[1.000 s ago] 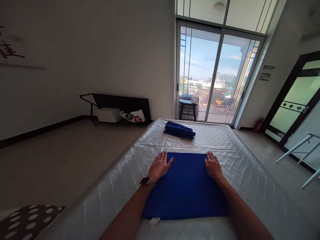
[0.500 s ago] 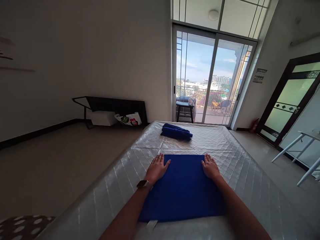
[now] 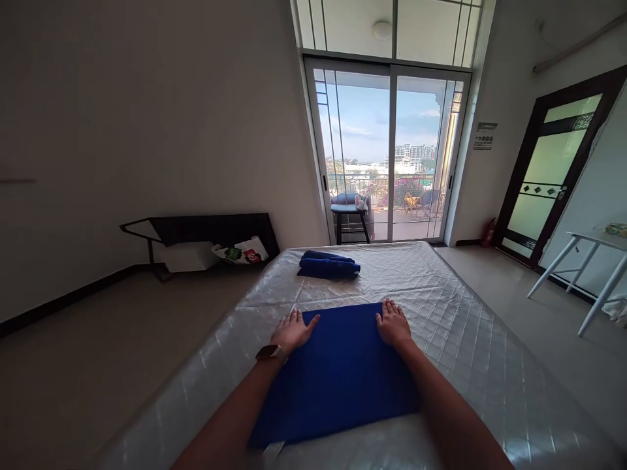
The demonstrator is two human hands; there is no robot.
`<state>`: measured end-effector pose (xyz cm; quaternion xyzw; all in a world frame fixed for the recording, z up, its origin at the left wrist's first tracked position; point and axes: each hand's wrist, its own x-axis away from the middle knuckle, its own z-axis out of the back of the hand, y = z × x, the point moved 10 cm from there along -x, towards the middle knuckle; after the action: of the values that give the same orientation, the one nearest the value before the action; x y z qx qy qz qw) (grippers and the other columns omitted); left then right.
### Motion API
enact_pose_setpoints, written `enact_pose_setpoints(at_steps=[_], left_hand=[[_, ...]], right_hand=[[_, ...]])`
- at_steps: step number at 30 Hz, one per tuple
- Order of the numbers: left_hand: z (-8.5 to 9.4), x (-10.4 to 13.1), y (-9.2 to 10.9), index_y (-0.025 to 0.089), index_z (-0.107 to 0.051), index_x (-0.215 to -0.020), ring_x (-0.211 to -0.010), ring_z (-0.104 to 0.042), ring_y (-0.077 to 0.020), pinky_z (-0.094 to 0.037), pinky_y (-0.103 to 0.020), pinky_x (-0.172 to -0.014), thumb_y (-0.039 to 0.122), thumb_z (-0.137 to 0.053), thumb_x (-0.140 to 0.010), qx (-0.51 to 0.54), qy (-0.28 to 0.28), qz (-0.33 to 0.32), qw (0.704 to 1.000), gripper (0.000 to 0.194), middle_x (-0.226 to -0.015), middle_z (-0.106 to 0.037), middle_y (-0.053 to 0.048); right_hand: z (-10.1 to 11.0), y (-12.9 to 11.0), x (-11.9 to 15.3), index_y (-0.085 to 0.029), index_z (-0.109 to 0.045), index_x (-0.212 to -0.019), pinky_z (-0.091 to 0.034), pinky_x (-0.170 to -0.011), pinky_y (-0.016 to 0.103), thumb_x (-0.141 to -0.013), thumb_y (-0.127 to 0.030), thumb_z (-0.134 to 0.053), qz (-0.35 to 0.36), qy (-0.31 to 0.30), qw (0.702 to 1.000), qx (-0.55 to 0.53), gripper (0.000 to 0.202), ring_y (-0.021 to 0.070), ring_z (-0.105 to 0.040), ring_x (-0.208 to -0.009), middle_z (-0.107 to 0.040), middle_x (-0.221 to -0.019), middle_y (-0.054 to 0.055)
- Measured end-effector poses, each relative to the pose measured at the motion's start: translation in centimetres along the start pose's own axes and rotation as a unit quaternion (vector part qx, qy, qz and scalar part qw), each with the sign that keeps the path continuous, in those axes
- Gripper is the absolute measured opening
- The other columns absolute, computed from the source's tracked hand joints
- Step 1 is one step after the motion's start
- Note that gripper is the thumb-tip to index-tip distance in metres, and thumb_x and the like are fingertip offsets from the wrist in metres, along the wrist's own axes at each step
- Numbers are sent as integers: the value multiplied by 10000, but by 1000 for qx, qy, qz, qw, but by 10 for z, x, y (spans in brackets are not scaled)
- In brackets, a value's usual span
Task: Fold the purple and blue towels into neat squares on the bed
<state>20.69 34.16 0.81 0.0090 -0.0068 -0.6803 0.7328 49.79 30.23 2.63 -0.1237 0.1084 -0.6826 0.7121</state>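
Observation:
A blue cloth (image 3: 343,372), folded into a flat rectangle like a towel, lies on the pale quilted mattress (image 3: 465,352). My left hand (image 3: 292,331) rests flat at its far left corner, thumb on the cloth and fingers stretched along the edge. At the far right corner my right hand (image 3: 393,322) lies palm down, fingers extended. Both hands are open. A white tag (image 3: 274,450) sticks out at the near left edge. Beyond the cloth, a rolled or folded dark blue cloth bundle (image 3: 328,266) sits on the mattress, touched by neither hand.
Against the left wall stands a black bench-like frame (image 3: 210,228) with a white box (image 3: 191,256) and a printed bag (image 3: 242,251). A stool (image 3: 350,219) shows through the glass sliding door (image 3: 392,163). A white-legged table (image 3: 595,245) is at right.
The camera view has turned slightly, shifting the room and bed leftward. Both hands stay at the far corners of the cloth, which appears a little rotated.

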Motion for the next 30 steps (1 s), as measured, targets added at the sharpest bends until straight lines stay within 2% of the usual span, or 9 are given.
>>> enact_pose_setpoints(at_steps=[2, 5, 7, 10, 13, 18, 21, 24, 30], left_hand=[[10, 2, 41, -39, -402, -1465, -1469, -323, -358, -273, -483, -1190, 619, -192, -970, 8, 27, -33, 999, 850, -1553, -357, -277], [13, 24, 147, -13, -396, -1475, -1469, -336, -322, -293, -493, -1187, 513, -170, -1012, 57, 63, -198, 976, 736, -1543, -379, -272], [6, 41, 205, 85, -394, -1501, -1465, -358, -239, -316, -415, -1186, 450, -162, -1031, 70, 58, -272, 958, 639, -1546, -423, -193], [-3, 54, 239, 149, -365, -1526, -1457, -374, -215, -321, -403, -1187, 435, -182, -1036, 79, 57, -302, 948, 596, -1542, -446, -155], [-7, 48, 204, 132, -381, -1520, -1479, -329, -248, -281, -447, -1207, 481, -166, -1029, 80, 59, -260, 961, 640, -1565, -403, -159], [-10, 29, 76, 117, -368, -1525, -1496, -287, -280, -252, -480, -1210, 590, -163, -997, 51, 57, -137, 988, 738, -1583, -366, -158], [-10, 26, 19, 64, -350, -1523, -1495, -287, -289, -247, -475, -1210, 591, -143, -992, 45, 60, -78, 994, 776, -1587, -346, -185], [-10, 28, 2, 33, -325, -1527, -1501, -270, -287, -230, -455, -1220, 610, -157, -983, 52, 51, -52, 996, 810, -1608, -293, -185], [-4, 32, 14, 12, -312, -1528, -1509, -243, -289, -213, -423, -1226, 616, -186, -973, 58, 41, -54, 996, 829, -1617, -263, -191]], right_hand=[[0, 0, 0, -44, -232, -1568, -107, -1232, 365, -1017, -375, -236, 3, 4, 1000, -4, 642, 190, -126, -1536, -205, -1642, 128], [-2, 1, 0, -35, -239, -1565, -115, -1232, 370, -1012, -348, -254, 12, 7, 1000, 4, 636, 198, -127, -1536, -215, -1639, 138], [-6, 2, -1, -42, -234, -1569, -111, -1232, 359, -997, -303, -286, 27, 0, 999, 18, 630, 195, -121, -1537, -215, -1640, 136], [-11, 3, -3, -57, -222, -1576, -111, -1230, 345, -985, -270, -307, 41, -2, 999, 29, 634, 188, -110, -1538, -216, -1642, 130], [-9, 4, -4, -56, -236, -1573, -124, -1228, 359, -1005, -317, -274, 25, 14, 999, 24, 626, 191, -126, -1536, -233, -1636, 137], [-6, 4, -5, -64, -241, -1572, -95, -1230, 354, -1018, -376, -239, 2, 7, 1000, 9, 636, 185, -127, -1536, -206, -1644, 112], [-5, 4, -4, -71, -228, -1576, -90, -1228, 346, -1020, -380, -231, 0, 0, 1000, 11, 635, 172, -122, -1535, -201, -1645, 108], [-3, 6, -3, -73, -222, -1577, -98, -1227, 347, -1023, -382, -222, -2, -3, 1000, 22, 634, 168, -120, -1535, -203, -1644, 111], [-2, 7, -4, -67, -211, -1578, -111, -1229, 344, -1028, -376, -215, -11, -16, 999, 47, 631, 165, -116, -1535, -203, -1644, 109]])
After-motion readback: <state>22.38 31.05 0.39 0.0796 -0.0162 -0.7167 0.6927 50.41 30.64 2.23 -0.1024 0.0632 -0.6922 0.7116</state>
